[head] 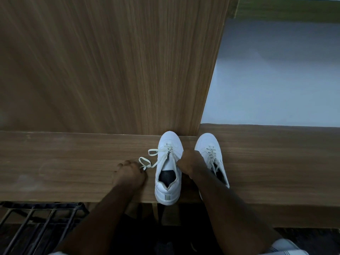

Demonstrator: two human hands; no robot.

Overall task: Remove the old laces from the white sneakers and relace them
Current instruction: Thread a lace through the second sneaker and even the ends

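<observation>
Two white sneakers stand side by side on a wooden shelf, toes pointing away from me. The left sneaker has its cream lace partly pulled out, hanging in loose loops to its left. My left hand is closed on the end of that lace, left of the shoe. My right hand rests closed between the two shoes, against the left sneaker's right side; whether it holds a lace is hidden. The right sneaker is still laced, and my right forearm covers its heel.
The wooden shelf runs left to right, with a tall wooden panel rising behind it. A pale wall lies at the back right. A black metal rack sits below the shelf edge at the lower left.
</observation>
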